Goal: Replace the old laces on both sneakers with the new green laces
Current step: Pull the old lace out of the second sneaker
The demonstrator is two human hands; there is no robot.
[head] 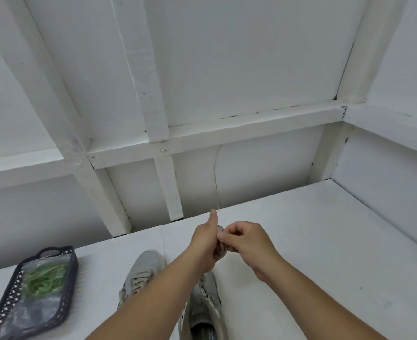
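On the white table (300, 241), two grey sneakers sit side by side. One shoe (142, 273) lies to the left of the arms, and its pale old laces (138, 282) cross over the soft cloth top. The other shoe (206, 305) is mostly hidden under the left arm, with its dark inside showing near the bottom edge. The left hand (206, 249) and the right hand (246, 244) meet above the table, just past the shoes. Both are curled around a small grey bundle (221, 249) held between them, and the left thumb sticks up. It is too blurry to tell what the bundle is. Far to the left, a dark plastic basket (71, 278) with holes in its sides holds a clear, shiny bag (40, 300). The thin green laces (43, 278) are curled up inside that bag. Behind the table stands a white wall (227, 57) with flat painted wood strips.
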